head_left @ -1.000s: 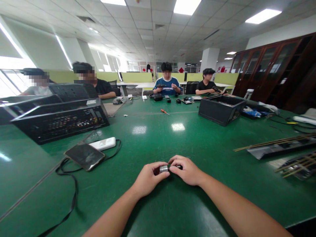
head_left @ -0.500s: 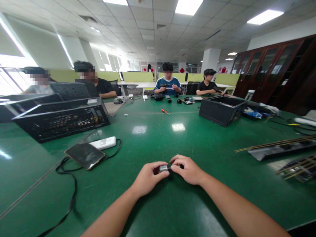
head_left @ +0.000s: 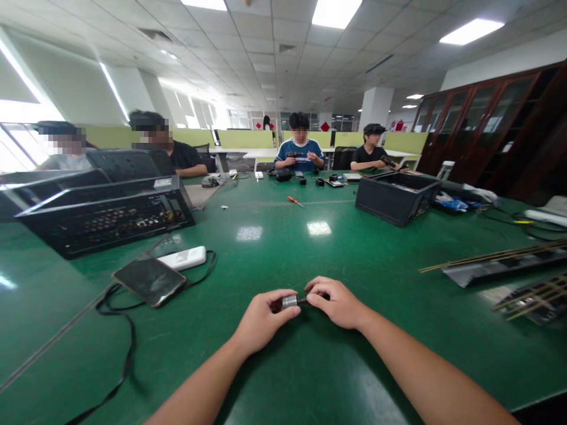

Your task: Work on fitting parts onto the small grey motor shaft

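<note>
Between the thumb and fingers of my left hand (head_left: 261, 316) is a small silver metal cylinder (head_left: 289, 301). A thin dark shaft (head_left: 302, 300) runs from its right end toward my right hand (head_left: 335, 302). The right thumb and fingers pinch around the far end of that shaft, and what lies inside this grip is mostly hidden. Both hands are low over the green tabletop (head_left: 266, 372), close together.
At left lie a phone-like dark slab (head_left: 150, 281), a white power bank (head_left: 183, 258) and a black strap (head_left: 128, 360). Open computer cases (head_left: 110, 215) (head_left: 394, 198) stand on both sides. A red screwdriver (head_left: 294, 200) lies farther off; thin rods (head_left: 487, 257) are right. Several people sit opposite.
My left hand has shifted slightly left with the cylinder, so a little more of the dark shaft shows between the hands. My right hand keeps nearly the same place and pinch.
</note>
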A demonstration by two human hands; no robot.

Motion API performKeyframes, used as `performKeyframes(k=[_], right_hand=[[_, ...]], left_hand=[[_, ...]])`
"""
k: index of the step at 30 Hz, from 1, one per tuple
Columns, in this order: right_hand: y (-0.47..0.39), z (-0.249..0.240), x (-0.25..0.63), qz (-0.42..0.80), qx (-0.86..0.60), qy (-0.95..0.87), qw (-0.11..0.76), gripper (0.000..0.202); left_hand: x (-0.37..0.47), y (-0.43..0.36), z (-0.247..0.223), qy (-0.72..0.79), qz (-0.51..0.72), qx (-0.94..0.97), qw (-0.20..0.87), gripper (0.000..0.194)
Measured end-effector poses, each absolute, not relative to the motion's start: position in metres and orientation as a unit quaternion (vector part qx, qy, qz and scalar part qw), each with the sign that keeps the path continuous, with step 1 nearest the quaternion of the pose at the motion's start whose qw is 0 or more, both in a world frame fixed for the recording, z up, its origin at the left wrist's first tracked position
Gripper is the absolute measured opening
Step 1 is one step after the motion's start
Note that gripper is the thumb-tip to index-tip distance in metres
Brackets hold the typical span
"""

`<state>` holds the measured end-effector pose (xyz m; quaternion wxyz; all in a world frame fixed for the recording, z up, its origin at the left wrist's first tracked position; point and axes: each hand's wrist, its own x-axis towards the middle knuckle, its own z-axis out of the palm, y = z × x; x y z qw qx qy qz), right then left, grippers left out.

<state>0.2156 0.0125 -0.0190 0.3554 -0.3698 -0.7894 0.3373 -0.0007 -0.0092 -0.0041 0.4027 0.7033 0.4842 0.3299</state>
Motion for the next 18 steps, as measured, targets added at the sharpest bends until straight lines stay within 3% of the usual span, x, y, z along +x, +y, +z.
performKeyframes(k=[18], right_hand=[[0.0133, -0.0174, 0.2161, 0.343, -0.368, -0.789, 0.353, 0.024]], left_hand=[[0.0004, -0.0100, -0.0022, 0.484, 0.327, 0.702, 0.406, 0.034]])
